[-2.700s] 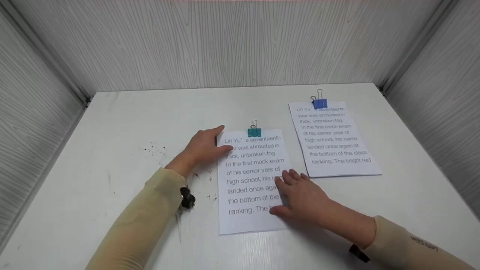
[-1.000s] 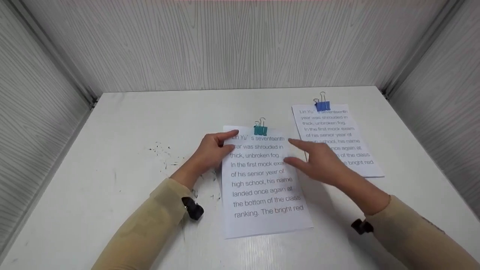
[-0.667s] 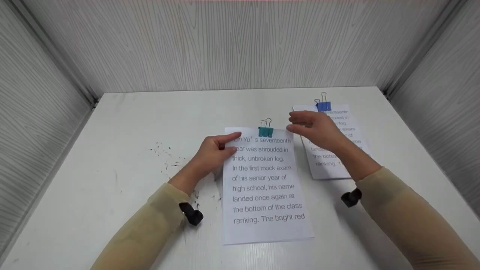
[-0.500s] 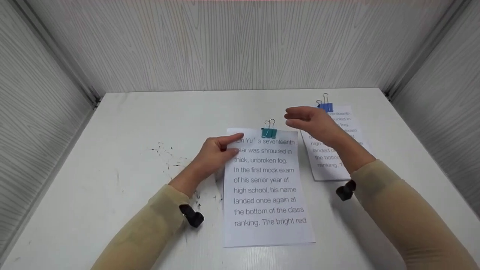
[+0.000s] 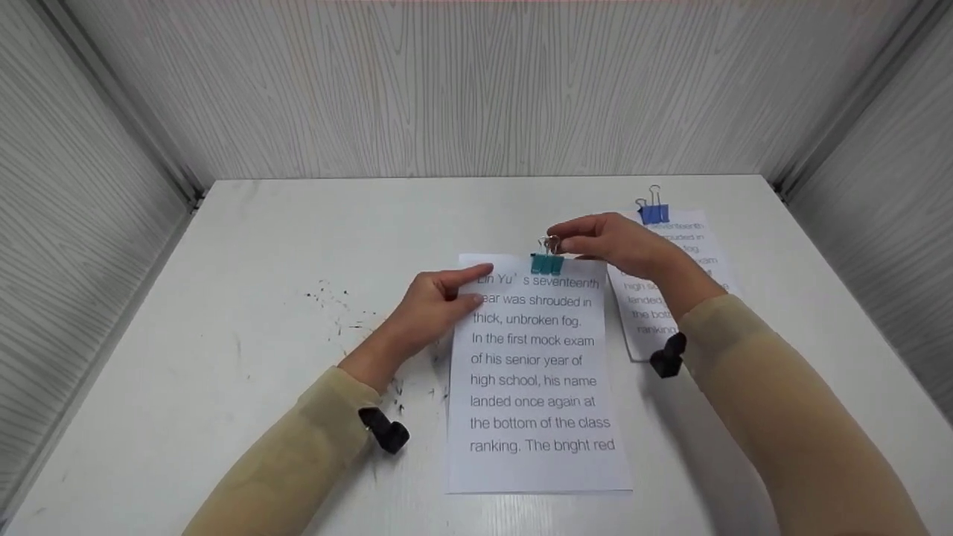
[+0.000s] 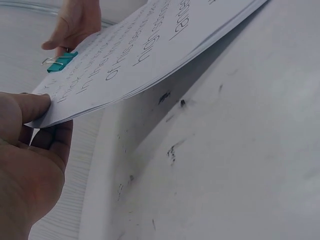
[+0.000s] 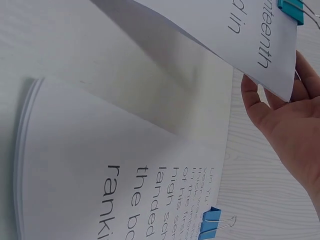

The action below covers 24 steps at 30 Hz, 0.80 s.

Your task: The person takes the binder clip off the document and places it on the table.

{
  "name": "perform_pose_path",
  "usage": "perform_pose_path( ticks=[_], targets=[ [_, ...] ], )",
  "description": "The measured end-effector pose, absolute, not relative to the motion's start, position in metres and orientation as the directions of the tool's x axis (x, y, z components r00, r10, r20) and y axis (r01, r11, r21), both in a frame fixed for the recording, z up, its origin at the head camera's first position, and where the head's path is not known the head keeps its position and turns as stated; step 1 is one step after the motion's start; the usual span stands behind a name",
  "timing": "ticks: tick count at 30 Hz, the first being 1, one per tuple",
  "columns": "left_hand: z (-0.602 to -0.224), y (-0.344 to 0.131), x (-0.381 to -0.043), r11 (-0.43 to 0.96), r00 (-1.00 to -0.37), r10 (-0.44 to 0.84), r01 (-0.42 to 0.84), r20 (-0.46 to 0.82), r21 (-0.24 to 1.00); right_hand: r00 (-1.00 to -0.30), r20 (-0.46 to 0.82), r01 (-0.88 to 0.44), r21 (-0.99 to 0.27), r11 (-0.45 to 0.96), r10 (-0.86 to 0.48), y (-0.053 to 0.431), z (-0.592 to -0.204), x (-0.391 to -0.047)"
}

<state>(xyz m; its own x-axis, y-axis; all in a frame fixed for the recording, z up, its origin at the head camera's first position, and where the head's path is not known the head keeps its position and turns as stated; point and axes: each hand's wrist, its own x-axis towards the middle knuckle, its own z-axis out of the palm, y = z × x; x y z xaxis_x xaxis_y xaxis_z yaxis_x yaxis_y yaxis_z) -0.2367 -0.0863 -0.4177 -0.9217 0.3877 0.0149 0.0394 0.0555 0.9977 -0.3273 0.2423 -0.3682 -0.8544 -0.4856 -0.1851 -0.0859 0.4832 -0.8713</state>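
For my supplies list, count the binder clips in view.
2. The teal clip is on the top edge of the held paper stack; the blue clip is on the top edge of the stack at right.

Tabletop point(image 5: 186, 298): white. Upon its right half, toward the far edge: sheaf of printed sheets point(image 5: 642, 316), partly hidden; blue binder clip point(image 5: 654, 214) on the sheaf's end nearest that edge, wire handles raised. Upon its left half: dark marks point(image 5: 361, 326), scattered. Behind it: back panel point(image 5: 476, 89), pale, wood-grained. Flanking it: left panel point(image 5: 59, 186) and right panel point(image 5: 878, 164), similarly grained.
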Motion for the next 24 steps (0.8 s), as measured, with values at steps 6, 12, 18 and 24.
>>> perform_pose_path(
  ticks=[6,12,18,24],
  targets=[
    [-0.4179,-0.0845,-0.2369,0.061,-0.918,0.396,0.046,0.018,0.997,-0.854,-0.208,-0.074,-0.858,0.509,-0.476,0.2407,-0.366,-0.3261],
    [-0.4186,-0.0857,-0.2375,0.053,-0.911,0.411,0.06,0.033,0.997,-0.85,-0.202,-0.044,-0.894,0.446,-0.487,0.2379,-0.3651,-0.3255],
    [-0.4175,-0.0858,-0.2371,0.06,-0.922,0.387,0.051,0.024,0.997,-0.854,-0.2,-0.018,-0.912,0.41,-0.481,0.234,-0.3638,-0.324],
    [-0.4181,-0.0864,-0.2363,0.057,-0.924,0.382,0.047,0.021,0.997,-0.869,-0.171,-0.038,-0.913,0.407,-0.464,0.2323,-0.3657,-0.3222]
  ],
)
